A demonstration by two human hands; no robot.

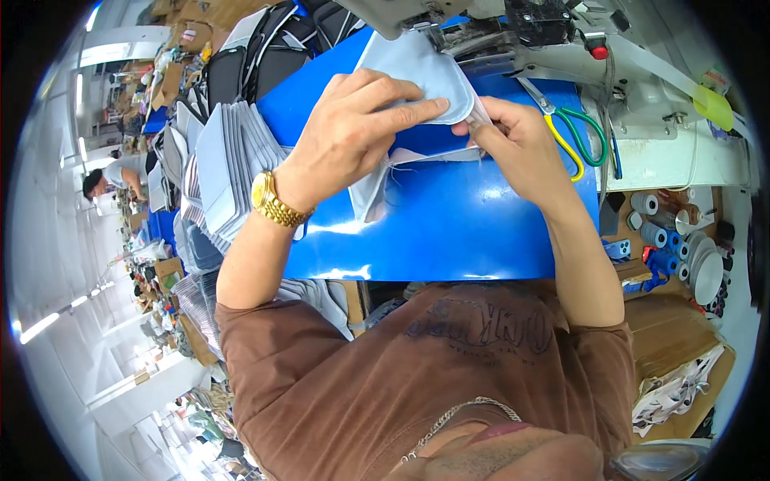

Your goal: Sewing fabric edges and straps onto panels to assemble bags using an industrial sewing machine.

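You are working with both hands near the far edge of the blue table (457,232), where a light blue panel (433,72) with a rounded corner is lying partly under the sewing machine (545,24). Your left hand (345,128) is resting on top of the panel, fingers reaching across toward its rounded corner; whether any hidden fingers are gripping from beneath is not showing. Your right hand (513,144) is pinching pale cloth (479,112) between thumb and finger, just beside that corner. A loose pale flap (369,196) is hanging below your left hand — stray threads (397,168) are trailing next to it. Scissors (549,109) are lying open at the table's far right corner, their green handle overlapping the right edge. Along the left edge, a stack of gray-blue panels (228,168) is leaning, and black bags (261,60) are sitting beyond the far left corner. You are wearing a gold watch (273,202) on your left wrist.
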